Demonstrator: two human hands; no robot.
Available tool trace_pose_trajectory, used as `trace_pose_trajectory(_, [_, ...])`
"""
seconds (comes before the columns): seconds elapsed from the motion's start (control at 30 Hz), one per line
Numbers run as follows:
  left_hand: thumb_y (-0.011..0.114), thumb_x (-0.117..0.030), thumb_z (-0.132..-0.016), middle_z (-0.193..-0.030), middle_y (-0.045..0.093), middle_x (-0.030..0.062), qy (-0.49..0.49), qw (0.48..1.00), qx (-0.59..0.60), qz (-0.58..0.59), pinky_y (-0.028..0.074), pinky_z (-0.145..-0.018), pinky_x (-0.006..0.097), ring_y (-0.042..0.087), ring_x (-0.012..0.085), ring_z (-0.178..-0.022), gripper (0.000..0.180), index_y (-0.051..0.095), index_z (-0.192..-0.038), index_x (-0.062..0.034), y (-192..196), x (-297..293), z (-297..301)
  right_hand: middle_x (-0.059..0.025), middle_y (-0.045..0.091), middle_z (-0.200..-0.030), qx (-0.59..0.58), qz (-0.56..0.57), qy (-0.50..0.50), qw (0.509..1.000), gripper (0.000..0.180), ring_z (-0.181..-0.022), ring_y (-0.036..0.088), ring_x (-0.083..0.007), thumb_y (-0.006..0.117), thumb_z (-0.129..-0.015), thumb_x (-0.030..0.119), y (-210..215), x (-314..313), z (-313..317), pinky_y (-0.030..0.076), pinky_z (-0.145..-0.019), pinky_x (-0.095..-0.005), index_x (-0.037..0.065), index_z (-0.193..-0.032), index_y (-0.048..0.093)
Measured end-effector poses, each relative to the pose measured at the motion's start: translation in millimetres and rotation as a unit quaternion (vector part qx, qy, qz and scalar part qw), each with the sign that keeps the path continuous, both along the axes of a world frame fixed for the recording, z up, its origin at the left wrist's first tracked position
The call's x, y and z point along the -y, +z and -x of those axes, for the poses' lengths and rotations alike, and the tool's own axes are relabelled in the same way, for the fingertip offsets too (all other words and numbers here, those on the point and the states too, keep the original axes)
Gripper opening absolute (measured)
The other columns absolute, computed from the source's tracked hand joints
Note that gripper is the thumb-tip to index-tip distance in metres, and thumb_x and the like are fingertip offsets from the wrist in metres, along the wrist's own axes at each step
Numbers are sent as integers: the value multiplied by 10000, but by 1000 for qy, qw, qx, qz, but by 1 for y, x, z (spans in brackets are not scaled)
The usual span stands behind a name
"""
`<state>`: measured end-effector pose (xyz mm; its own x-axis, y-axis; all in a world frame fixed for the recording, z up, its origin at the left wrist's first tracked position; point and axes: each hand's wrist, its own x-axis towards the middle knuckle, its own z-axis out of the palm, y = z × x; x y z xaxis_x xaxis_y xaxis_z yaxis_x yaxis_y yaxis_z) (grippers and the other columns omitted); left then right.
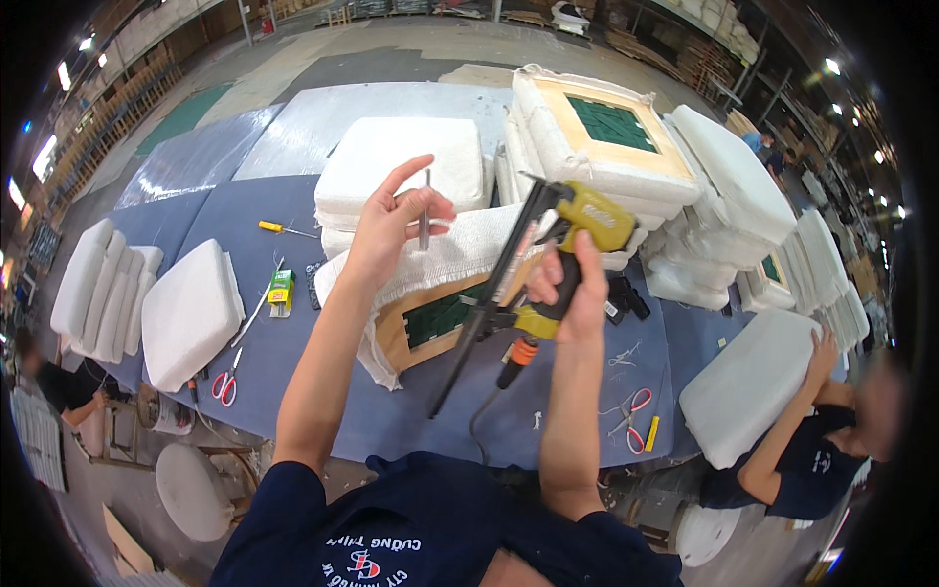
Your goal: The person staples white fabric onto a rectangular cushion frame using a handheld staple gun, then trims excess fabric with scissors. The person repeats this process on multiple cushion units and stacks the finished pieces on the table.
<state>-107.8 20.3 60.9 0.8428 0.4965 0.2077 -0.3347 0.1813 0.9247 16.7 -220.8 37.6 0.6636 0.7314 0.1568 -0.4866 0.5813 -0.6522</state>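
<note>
My left hand [386,230] is raised over the table, thumb and fingers pinched on a thin grey metal strip that looks like a staple strip [424,235]. In my right hand [579,303] is a yellow-green and black air staple gun [599,220], gripped by its handle. Its long black magazine [476,328] slants down toward me, and an orange fitting [519,358] joins its hose. Behind the gun and hands, a white padded seat [460,252] stands tilted, showing its wooden frame [393,338] and green webbing. The gun hides part of that seat.
On the blue table [284,377] lie red-handled scissors [226,383], more scissors [638,416], a yellow-handled screwdriver [279,228] and a green-yellow box [281,292]. White cushions stand left; stacked seats [611,176] rise behind. A co-worker [797,460] touches a cushion [748,386] at right.
</note>
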Motion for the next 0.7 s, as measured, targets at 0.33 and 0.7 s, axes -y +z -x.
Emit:
trace_pose_trajectory(0.33, [717, -116, -1048, -923, 813, 62, 111, 951, -130, -258, 533, -769, 233, 697, 43, -878, 162, 753, -1071, 41, 26, 78, 23, 10, 503, -695, 15, -84, 22, 996, 447, -503, 470, -121, 503, -1141, 497, -61, -41, 28, 447, -550, -313, 81, -1000, 587])
trace_pose_trajectory(0.7, [899, -284, -863, -1648, 504, 206, -87, 875, -1, -476, 390, -1247, 421, 472, 317, -1542, 962, 416, -1655, -28, 20, 46, 52, 12, 475, -642, -124, -98, 4, 987, 435, -476, 432, -107, 498, -1134, 518, -63, -32, 34, 440, -491, -285, 99, -1166, 611])
